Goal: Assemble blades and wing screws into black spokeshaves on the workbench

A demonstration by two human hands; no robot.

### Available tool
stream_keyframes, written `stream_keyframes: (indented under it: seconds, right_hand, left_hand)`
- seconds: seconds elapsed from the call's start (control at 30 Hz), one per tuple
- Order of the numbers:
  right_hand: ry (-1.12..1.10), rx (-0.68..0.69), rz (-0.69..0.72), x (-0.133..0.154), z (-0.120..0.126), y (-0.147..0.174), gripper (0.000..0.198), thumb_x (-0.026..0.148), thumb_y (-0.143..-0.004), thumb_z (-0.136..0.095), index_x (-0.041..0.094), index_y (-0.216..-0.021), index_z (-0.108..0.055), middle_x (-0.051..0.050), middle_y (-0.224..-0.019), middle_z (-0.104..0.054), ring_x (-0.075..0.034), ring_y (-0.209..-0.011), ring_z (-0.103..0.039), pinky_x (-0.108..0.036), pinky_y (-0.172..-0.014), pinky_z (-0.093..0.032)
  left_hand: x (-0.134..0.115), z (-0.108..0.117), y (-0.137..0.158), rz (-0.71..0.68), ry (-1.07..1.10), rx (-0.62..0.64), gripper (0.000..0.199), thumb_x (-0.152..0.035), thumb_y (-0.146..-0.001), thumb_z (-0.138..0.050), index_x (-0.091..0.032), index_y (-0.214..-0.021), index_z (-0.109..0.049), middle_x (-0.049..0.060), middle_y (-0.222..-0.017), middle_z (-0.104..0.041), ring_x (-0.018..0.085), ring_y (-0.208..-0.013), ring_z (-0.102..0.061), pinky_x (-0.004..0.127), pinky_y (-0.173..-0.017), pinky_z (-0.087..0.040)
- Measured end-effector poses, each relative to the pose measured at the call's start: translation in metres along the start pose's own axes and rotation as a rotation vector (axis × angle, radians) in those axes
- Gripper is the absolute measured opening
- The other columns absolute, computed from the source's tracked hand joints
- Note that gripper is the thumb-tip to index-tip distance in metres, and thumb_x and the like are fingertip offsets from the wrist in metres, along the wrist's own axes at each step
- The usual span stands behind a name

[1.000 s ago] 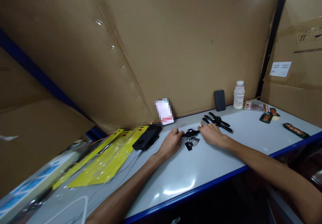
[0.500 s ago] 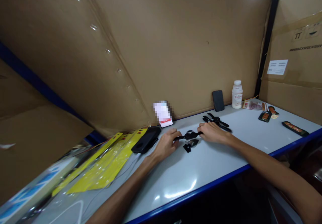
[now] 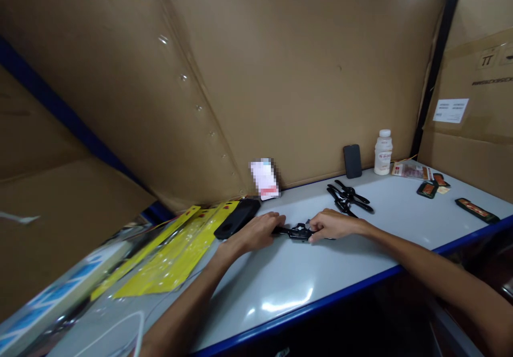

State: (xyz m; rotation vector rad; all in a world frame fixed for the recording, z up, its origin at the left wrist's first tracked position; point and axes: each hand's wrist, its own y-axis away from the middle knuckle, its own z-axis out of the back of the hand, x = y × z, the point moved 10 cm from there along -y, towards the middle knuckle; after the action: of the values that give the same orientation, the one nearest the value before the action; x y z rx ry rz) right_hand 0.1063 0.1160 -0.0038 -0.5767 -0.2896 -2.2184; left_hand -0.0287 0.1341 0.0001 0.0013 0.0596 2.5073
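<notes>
A black spokeshave [image 3: 298,232] lies low over the grey table, its two handles pointing left and right. My left hand [image 3: 262,230] is closed around the left handle. At the middle of the tool, my right hand [image 3: 332,224] pinches with thumb and fingers by the blade seat; what exactly sits under those fingers is hidden. The tip of the right handle shows just below my right hand. Behind that hand, several more black spokeshaves [image 3: 349,196] lie in a loose pile.
Yellow plastic-wrapped packages [image 3: 180,255] and a black power bank [image 3: 238,219] lie to the left. A lit phone [image 3: 265,179] and a dark phone [image 3: 352,161] lean on the cardboard wall [image 3: 288,79]. A white bottle [image 3: 383,154] and small snack packs [image 3: 476,210] are on the right.
The spokeshave has come down nearer the table. My right hand has shifted from the right handle to the middle. The small loose black metal parts below the tool no longer show separately.
</notes>
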Motion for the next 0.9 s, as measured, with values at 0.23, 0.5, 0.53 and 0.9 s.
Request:
stream_keyframes:
  seconds: [0.23, 0.5, 0.53, 0.9]
  right_hand:
    - [0.095, -0.049, -0.111, -0.008, 0.009, 0.002, 0.023, 0.037, -0.085, -0.067, 0.02, -0.071, -0.062, 0.003, -0.063, -0.054, -0.013, -0.064, -0.048, -0.025, -0.058, -0.026]
    - [0.304, -0.134, -0.349, -0.04, 0.034, 0.013, 0.023, 0.036, -0.09, -0.061, 0.016, -0.083, -0.07, -0.01, -0.084, -0.071, -0.022, -0.078, -0.064, -0.028, -0.061, -0.032]
    - [0.329, -0.147, -0.367, -0.041, 0.036, 0.015, 0.024, 0.034, -0.092, -0.059, 0.015, -0.087, -0.071, -0.013, -0.089, -0.072, -0.025, -0.082, -0.066, -0.029, -0.063, -0.034]
    - [0.351, -0.176, -0.244, -0.011, 0.021, 0.008, 0.031, 0.039, -0.098, -0.053, 0.014, -0.104, -0.069, -0.015, -0.097, -0.073, -0.027, -0.09, -0.067, -0.031, -0.07, -0.036]
  left_hand:
    - [0.004, 0.007, -0.001, 0.044, -0.042, -0.084, 0.048, 0.004, -0.064, -0.045, -0.021, -0.102, -0.06, 0.008, -0.103, -0.063, 0.025, -0.097, -0.06, 0.033, -0.082, -0.045]
    - [-0.018, 0.022, -0.008, 0.053, -0.038, -0.369, 0.054, 0.0, -0.073, -0.049, -0.02, -0.123, -0.057, 0.011, -0.12, -0.06, 0.029, -0.114, -0.055, 0.044, -0.098, -0.045]
    - [-0.021, 0.023, -0.008, 0.044, -0.029, -0.385, 0.052, 0.0, -0.074, -0.049, -0.019, -0.122, -0.058, 0.011, -0.119, -0.06, 0.028, -0.113, -0.055, 0.043, -0.098, -0.045]
    - [-0.022, 0.045, 0.008, 0.045, 0.067, -0.615, 0.024, -0.005, -0.081, -0.044, -0.02, -0.092, -0.059, 0.005, -0.094, -0.062, 0.021, -0.087, -0.06, 0.031, -0.079, -0.048]
